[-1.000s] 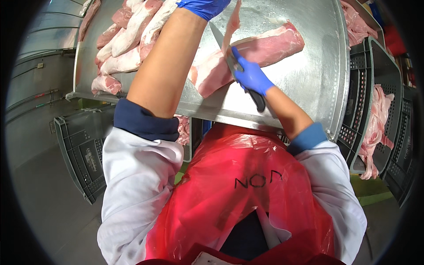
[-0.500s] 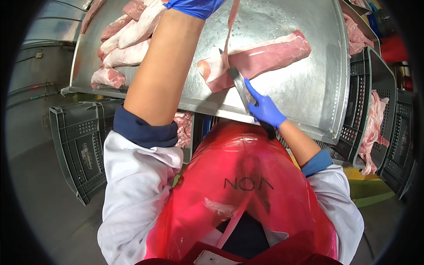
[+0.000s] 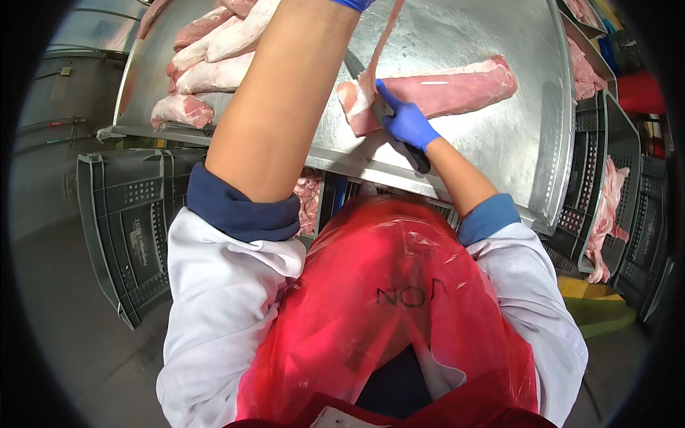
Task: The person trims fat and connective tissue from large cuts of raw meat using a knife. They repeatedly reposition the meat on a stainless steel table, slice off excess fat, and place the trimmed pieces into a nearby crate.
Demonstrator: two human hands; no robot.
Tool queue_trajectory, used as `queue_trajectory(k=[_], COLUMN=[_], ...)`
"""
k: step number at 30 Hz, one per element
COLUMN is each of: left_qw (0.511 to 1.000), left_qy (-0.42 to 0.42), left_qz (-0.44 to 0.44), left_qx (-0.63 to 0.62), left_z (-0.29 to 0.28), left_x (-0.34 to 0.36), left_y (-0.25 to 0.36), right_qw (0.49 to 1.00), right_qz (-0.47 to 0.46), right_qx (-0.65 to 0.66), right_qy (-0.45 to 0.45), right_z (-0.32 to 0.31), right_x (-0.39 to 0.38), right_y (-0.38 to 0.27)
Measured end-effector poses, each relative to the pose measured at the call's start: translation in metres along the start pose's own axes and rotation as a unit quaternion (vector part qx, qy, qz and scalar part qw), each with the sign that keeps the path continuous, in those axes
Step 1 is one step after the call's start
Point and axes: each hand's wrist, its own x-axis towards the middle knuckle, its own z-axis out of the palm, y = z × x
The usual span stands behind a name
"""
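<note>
A pork loin [image 3: 453,89] lies at a slant on the metal table [image 3: 457,28], its trimmed face pink. From its left end a thin strip [image 3: 385,39] of meat or fat rises toward the top of the picture. My right hand [image 3: 410,125], in a blue glove, grips a knife [image 3: 417,158] by its dark handle, index finger stretched along the blade. That blade crosses the loin's left end at the base of the strip. Only the glove cuff of my left hand [image 3: 354,3] shows at the top edge; its fingers are out of the picture.
Several untrimmed loins [image 3: 214,71] are piled at the table's left side. Dark crates stand around: one at left [image 3: 132,235], one below the table holding meat trimmings [image 3: 308,203], others at right with pale strips [image 3: 606,214]. More meat [image 3: 586,71] lies at far right.
My right hand and the knife have moved up and left, closer to the loin's left end. My left arm has shifted slightly up and right, with more of its hand out of the picture.
</note>
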Motion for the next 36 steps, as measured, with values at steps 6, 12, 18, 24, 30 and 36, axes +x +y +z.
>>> queue_trajectory(k=[6, 12, 18, 24, 30, 36], left_qw=[0.999, 0.998, 0.851, 0.578, 0.646, 0.586], left_qy=[0.028, 0.024, 0.373, 0.266, 0.110, 0.052], left_qz=[0.028, 0.026, -0.026, -0.392, -0.329, -0.332], left_qx=[0.028, 0.048, 0.368, 0.665, 0.680, 0.738], left_z=[-0.020, -0.073, -0.244, -0.256, -0.216, -0.221], left_x=[0.005, -0.030, -0.228, -0.282, -0.245, -0.252], left_y=[0.047, 0.141, 0.323, 0.101, -0.085, -0.084], right_qw=[0.998, 0.992, 0.995, 0.990, 0.981, 0.966], right_qz=[-0.030, 0.049, -0.068, 0.089, 0.097, 0.108], right_qx=[0.012, -0.083, 0.028, 0.091, 0.158, 0.222], right_qy=[-0.047, -0.081, -0.063, 0.064, 0.064, 0.079], right_z=[0.025, 0.031, -0.017, -0.042, -0.006, 0.003], right_x=[-0.054, -0.028, -0.151, -0.048, 0.012, 0.003], right_y=[0.014, -0.027, 0.026, -0.005, 0.003, 0.005])
